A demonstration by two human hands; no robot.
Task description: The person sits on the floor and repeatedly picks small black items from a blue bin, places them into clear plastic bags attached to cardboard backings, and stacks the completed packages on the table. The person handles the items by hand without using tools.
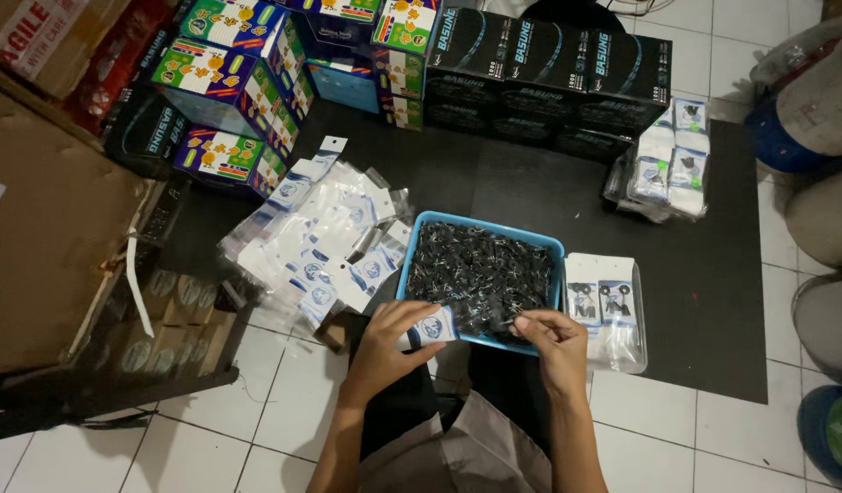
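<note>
My left hand (pixel 391 342) holds a small clear plastic packet with a white and blue header card (pixel 432 327) at the near edge of a blue tray (pixel 481 227). The tray is filled with several small black parts (pixel 480 274). My right hand (pixel 552 340) is beside the packet, fingertips pinched together over the tray's near rim, seemingly on a small black part and the packet's clear end. A loose heap of empty packets (pixel 322 239) lies left of the tray. A stack of filled packets (pixel 605 306) lies right of it.
Black boxes (pixel 549 68) and colourful boxes (pixel 229 82) stand at the back on a black mat (pixel 713 301). Another stack of filled packets (pixel 672 160) lies at back right. Brown cardboard (pixel 47 219) is at left. Sacks and a blue bucket (pixel 827 429) line the right edge. White tiled floor is nearest me.
</note>
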